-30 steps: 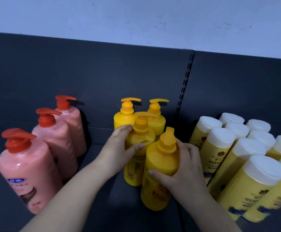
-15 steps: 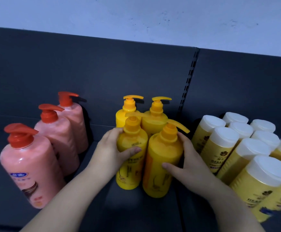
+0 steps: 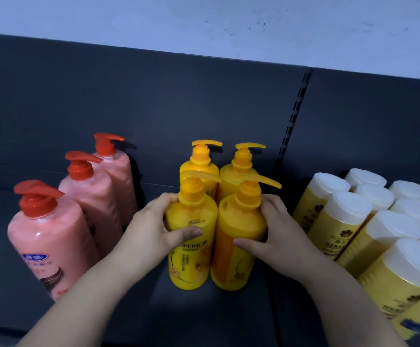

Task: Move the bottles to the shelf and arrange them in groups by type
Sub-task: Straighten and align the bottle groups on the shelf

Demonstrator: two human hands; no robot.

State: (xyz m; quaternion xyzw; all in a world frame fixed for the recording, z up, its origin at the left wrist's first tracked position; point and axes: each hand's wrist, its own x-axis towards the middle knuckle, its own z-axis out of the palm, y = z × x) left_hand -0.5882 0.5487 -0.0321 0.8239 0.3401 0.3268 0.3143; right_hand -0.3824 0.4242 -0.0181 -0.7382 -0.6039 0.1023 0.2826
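Observation:
Several yellow pump bottles stand together on the dark shelf [image 3: 203, 319]. My left hand [image 3: 151, 231] grips the front left yellow bottle [image 3: 191, 251]. My right hand [image 3: 276, 234] grips the front right yellow bottle [image 3: 239, 231]. Both stand upright, side by side, right in front of two more yellow pump bottles [image 3: 203, 164]. Three pink bottles with red pumps [image 3: 51, 236] stand in a row at the left. Several yellow bottles with white caps [image 3: 369, 231] are packed together at the right.
A dark back panel with a slotted upright [image 3: 291, 128] rises behind the bottles, under a pale wall. Bare shelf shows in front of the yellow pump bottles and between them and the pink row.
Both hands pushed the two front yellow bottles back and set them upright against the rear pair. The right bottle went from tilted to standing, its pump now pointing right.

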